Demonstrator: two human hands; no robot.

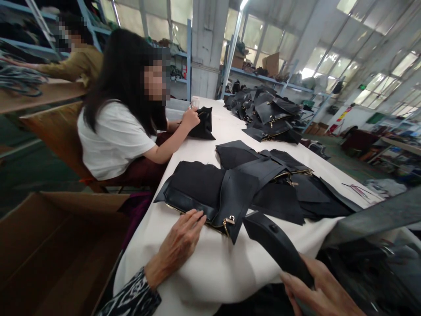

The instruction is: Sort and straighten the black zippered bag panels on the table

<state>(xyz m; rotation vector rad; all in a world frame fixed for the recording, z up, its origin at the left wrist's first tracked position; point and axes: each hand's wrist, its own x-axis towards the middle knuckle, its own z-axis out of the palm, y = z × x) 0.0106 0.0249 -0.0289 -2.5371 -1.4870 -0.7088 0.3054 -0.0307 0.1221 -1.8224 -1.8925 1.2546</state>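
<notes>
My left hand lies with its fingers stretched out, fingertips touching the near edge of a black leather bag piece. That piece has a gold zipper along its near edge and a gold zipper pull at its right corner. In my right hand, at the lower right, is a black, curved, handle-like object with a small raised knob. Its upper end points toward the bag piece, and its lower end is hidden by my fingers. I cannot make out its exact kind.
More black zippered pieces overlap on the white-covered table. A larger pile lies farther back. To the left, a seated person handles a black piece. A cardboard box stands lower left; a grey metal bar crosses at right.
</notes>
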